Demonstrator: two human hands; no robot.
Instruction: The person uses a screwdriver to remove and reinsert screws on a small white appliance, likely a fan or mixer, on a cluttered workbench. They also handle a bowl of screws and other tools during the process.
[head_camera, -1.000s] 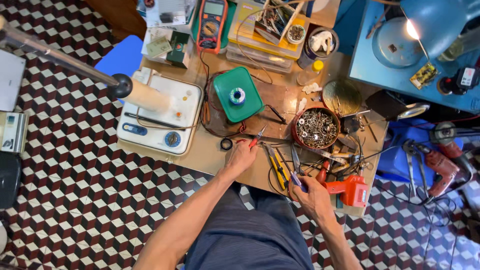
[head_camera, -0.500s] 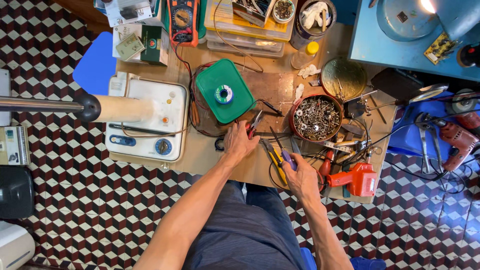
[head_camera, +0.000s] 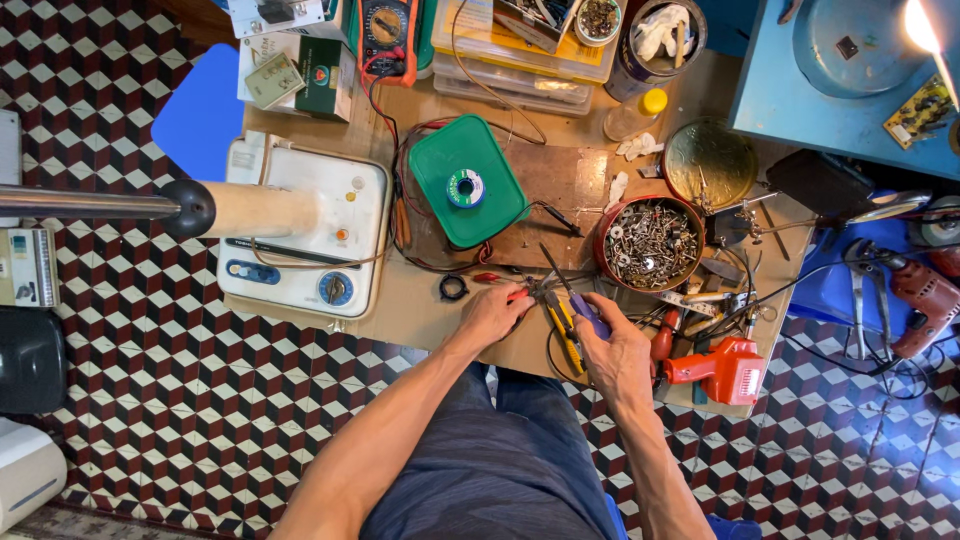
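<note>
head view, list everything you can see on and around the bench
green box: 1, green, bench centre, solder spool on top
white appliance: 1, white, bench left
multimeter: 1, orange-edged, far edge
screw bowl: 1, red, full of metal hardware, right of centre
brass dish: 1, brass, behind the bowl
red drill: 1, red, near right corner
black ring: 1, black, left of the hands
yellow pliers: 1, yellow grips, between the hands
blue table: 1, blue, top right
left hand: 1, on a red-handled tool
right hand: 1, holding a purple-handled tool
</note>
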